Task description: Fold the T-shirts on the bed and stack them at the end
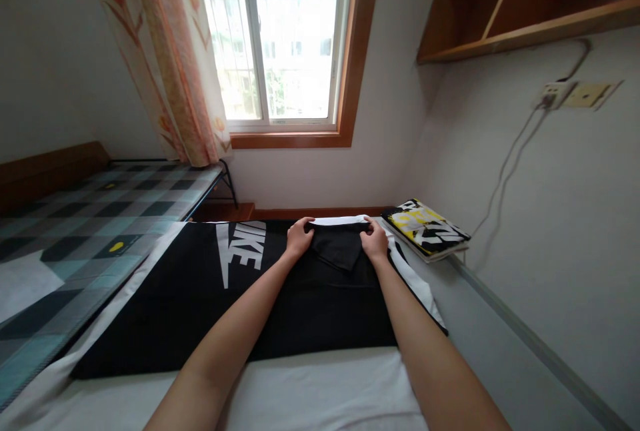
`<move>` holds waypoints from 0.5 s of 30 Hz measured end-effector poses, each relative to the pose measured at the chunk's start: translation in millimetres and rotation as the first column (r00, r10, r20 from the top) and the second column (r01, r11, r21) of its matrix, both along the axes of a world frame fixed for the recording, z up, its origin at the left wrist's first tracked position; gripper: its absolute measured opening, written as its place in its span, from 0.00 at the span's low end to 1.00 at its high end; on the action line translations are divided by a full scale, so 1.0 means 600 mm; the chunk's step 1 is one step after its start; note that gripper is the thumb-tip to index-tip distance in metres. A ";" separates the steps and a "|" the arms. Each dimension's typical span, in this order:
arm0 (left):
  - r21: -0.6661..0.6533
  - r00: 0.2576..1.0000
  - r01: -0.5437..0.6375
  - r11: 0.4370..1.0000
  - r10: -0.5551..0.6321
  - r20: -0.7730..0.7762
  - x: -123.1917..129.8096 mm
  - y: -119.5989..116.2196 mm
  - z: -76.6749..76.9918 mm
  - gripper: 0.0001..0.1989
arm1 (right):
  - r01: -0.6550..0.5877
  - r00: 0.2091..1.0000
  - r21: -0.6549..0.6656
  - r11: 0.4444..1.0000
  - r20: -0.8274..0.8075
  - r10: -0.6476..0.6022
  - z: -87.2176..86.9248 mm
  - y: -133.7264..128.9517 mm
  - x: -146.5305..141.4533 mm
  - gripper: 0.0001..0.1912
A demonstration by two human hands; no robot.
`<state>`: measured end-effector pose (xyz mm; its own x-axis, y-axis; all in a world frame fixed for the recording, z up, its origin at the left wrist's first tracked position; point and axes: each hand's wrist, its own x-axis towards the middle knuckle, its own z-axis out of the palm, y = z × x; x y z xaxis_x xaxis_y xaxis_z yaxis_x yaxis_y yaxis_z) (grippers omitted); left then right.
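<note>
A black garment (165,311) with white lettering lies spread on a white sheet (320,391). At its far edge my left hand (300,237) pinches the black cloth, just right of the lettering. My right hand (374,239) grips the same garment a short way to the right. Between the two hands a small dark flap (339,247) of cloth hangs over the garment, with a strip of white showing behind it. White fabric with a black edge lies along the garment's right side.
A book-like item (427,227) with a black, white and yellow pattern lies at the right by the wall. Another bed (145,197) with checked bedding is at the left. A cable (505,177) hangs from a wall socket.
</note>
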<state>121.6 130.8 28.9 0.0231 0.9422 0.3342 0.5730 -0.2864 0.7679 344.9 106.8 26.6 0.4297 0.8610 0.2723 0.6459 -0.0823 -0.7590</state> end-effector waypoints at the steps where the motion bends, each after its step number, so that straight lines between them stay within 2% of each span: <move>1: 0.020 0.999 0.026 0.999 -0.027 0.048 -0.002 0.000 -0.001 0.16 | -0.017 1.000 0.018 1.000 -0.014 0.017 -0.001 0.001 0.001 0.30; 4: 0.038 0.984 0.081 0.996 -0.086 0.159 -0.012 0.003 -0.001 0.15 | -0.060 0.996 0.081 0.995 -0.064 0.066 -0.002 0.003 0.005 0.28; 7: 0.035 0.971 0.091 0.995 -0.096 0.218 -0.021 0.006 -0.001 0.16 | -0.041 0.990 0.141 0.989 -0.127 0.059 -0.003 0.005 0.007 0.26; 11: 0.036 0.970 0.076 0.996 -0.082 0.231 -0.024 0.008 -0.003 0.17 | -0.011 0.983 0.225 0.974 -0.174 0.051 -0.003 0.005 0.010 0.24; 15: 0.072 0.977 0.057 0.996 -0.071 0.199 -0.022 0.004 -0.003 0.17 | -0.009 0.985 0.252 0.968 -0.166 0.052 -0.003 0.002 0.010 0.23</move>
<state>108.3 133.0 26.9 0.0085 0.9168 0.3993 0.3874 -0.3711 0.8439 351.0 107.8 24.8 0.4629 0.7884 0.4051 0.5050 0.1410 -0.8515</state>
